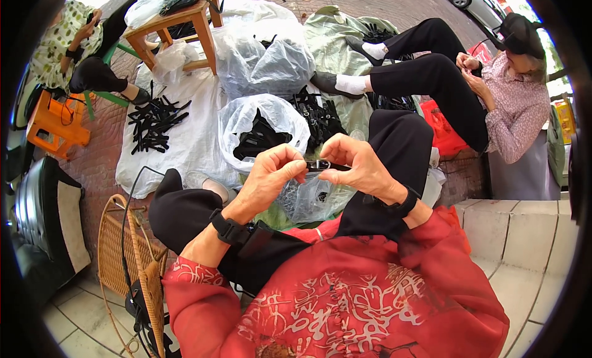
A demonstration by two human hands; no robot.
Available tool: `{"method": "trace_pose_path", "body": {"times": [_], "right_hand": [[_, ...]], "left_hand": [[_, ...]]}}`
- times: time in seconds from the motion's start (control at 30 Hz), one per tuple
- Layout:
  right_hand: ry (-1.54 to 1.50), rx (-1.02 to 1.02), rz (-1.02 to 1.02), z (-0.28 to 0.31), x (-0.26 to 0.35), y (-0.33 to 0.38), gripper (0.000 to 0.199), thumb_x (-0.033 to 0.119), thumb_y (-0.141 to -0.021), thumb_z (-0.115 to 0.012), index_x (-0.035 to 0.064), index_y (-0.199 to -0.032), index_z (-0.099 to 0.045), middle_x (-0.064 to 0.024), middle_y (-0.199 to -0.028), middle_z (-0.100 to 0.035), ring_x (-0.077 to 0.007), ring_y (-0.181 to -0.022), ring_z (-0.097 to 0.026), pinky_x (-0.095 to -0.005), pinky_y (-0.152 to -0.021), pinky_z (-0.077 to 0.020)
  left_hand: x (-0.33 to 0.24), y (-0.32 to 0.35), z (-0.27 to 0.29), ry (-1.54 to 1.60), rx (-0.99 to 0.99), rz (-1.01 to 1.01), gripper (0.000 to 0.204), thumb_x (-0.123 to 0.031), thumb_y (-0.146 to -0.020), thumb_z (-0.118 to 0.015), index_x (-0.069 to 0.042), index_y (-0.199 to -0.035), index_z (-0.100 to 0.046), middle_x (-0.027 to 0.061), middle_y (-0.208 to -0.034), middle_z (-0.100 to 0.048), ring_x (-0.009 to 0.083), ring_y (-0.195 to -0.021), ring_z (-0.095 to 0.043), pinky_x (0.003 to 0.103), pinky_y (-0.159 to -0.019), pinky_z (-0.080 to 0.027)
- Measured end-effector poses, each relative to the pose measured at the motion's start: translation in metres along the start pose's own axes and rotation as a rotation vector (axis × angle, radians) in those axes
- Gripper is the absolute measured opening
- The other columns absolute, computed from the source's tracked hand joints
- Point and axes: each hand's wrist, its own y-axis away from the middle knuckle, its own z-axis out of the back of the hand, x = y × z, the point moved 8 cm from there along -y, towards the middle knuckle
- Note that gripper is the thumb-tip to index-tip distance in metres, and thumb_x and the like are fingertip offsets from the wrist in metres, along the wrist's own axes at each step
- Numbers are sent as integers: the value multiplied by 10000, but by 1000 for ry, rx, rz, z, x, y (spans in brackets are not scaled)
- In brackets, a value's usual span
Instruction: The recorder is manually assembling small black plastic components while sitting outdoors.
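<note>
A clear plastic bag of black parts sits beyond the knees. Above the lap, a small black strap piece with a metal ring is pinched from both ends: left hand fingers closed on it, right hand likewise, wrists bent inward.

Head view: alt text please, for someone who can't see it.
A seated person's left hand and right hand pinch a small black strap piece between them above their lap. Clear plastic bags and a white sheet of similar black pieces lie ahead; another person sits at right.
</note>
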Motion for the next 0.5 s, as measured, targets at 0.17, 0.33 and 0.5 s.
{"method": "trace_pose_path", "body": {"times": [0.17, 0.33, 0.5], "right_hand": [[-331, 96, -299, -8, -16, 8, 222, -5, -724, -630, 3, -899, -494, 9, -731, -510, -38, -634, -474, -190, -561, -411], [-246, 154, -239, -12, -17, 11, 179, -27, -724, -601, 2, -874, -507, 4, -734, -524, -48, -642, -479, -204, -580, -418], [-61, 199, -174, -10, -14, 13, 192, -4, -705, -612, -4, -871, -516, -19, -708, -532, -68, -657, -495, -216, -593, -423]], "left_hand": [[-16, -2, 8, -426, -80, -286, 132, -105, -773, -579, -22, -869, -541, 71, -932, -543, 104, -813, -516, 240, -726, -412], [-27, -3, -9, -505, -21, -307, 182, -150, -767, -578, -29, -903, -572, 64, -952, -543, 105, -822, -509, 246, -718, -412], [14, 0, -14, -330, 146, 57, 143, -113, -804, -540, -6, -895, -563, 9, -708, -556, 73, -670, -510, 225, -618, -429]]}}
